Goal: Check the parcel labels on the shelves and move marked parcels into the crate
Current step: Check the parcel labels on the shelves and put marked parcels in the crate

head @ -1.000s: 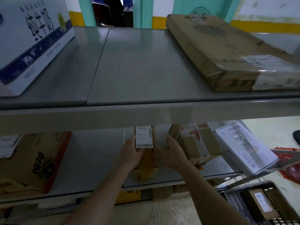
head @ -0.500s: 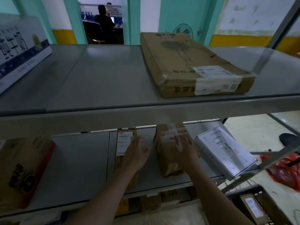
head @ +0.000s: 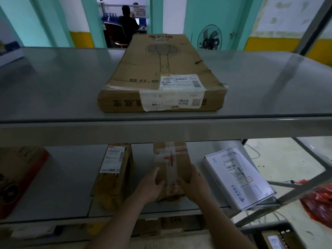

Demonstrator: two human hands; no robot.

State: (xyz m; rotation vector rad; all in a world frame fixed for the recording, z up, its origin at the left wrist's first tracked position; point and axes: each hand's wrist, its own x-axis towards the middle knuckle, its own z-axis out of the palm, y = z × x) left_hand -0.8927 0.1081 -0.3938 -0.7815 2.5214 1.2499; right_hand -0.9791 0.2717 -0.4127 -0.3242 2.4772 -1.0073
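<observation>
- Your left hand [head: 150, 188] and right hand [head: 195, 186] clasp a small taped box [head: 171, 164] from either side on the lower shelf [head: 68, 178], fingers curled against its near corners.
- The box stands near the front edge of that shelf, roughly in the middle. Clear tape with red print crosses its top; no shipping label shows on the faces toward you, so whether it is marked cannot be told.
- Just left of it, apart from your hand, stands a brown box [head: 113, 173] with a white label and barcode on top. The print is too small to read.
- To the right, a white box [head: 237, 178] leans tilted, overhanging the shelf's right end. Its label is blurred.
- At far left a cardboard box with red print [head: 19, 175] sits partly out of view.
- On the upper shelf [head: 59, 83] lies a long flat carton [head: 165, 76] printed with a racket-shaped swatter outline and Chinese characters. A white label with barcodes sits on its near end; the text is not legible.
- At bottom right, the dark crate [head: 269, 229] already holds at least one labelled parcel [head: 274, 239].
- Judged from this, sorting is under way: some parcels are in the crate, and several on the shelves are left to check.
- Beyond the shelves, a seated person [head: 126, 24] and a fan [head: 210, 37] show.
</observation>
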